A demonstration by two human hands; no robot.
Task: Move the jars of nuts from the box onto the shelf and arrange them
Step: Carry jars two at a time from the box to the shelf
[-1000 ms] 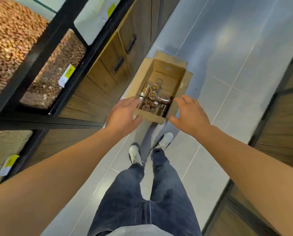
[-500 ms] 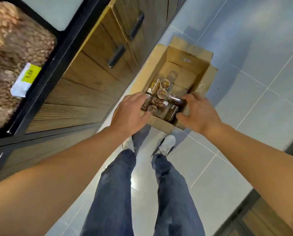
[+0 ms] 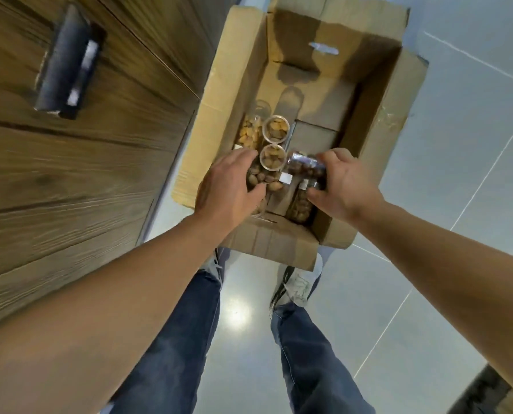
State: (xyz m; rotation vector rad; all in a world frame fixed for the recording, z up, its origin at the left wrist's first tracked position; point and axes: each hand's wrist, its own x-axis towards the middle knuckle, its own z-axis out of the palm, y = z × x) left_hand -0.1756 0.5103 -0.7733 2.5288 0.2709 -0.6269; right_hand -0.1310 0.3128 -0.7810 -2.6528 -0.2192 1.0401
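Seen from above, over blue jeans [image 3: 165, 339] and pale sneakers [image 3: 300, 283] planted on a glossy tiled floor [image 3: 446, 204], both bare arms reaching down into an open cardboard box [image 3: 377, 138] set against a dark wood cabinet [image 3: 70, 180]; left hand [image 3: 231, 189] curled over a clear jar of brown nuts [image 3: 262, 180] lying on its side at the near left of the box, thumb under and fingers over the barrel, closing on it but not plainly clamped; right hand [image 3: 343, 183] wrapped around a second jar of darker nuts [image 3: 304, 167] lying crosswise, fingers folded over its far side in what looks like a firm hold; below that hand, a third jar [image 3: 300, 204] lying against the near wall; farther in, two upright jars showing round open-looking tops [image 3: 273, 161] and [image 3: 276, 130], with a jar of paler nuts [image 3: 250, 132] beside them at the left wall; beyond, bare cardboard at the far end of the box; shelf out of frame. Judged by look: rigid, smooth, clear containers, probably slick and moderately heavy when full, breakable if glass; best taken around the middle of the barrel with a full wrap, never by the lid, and kept level in case a cap is loose
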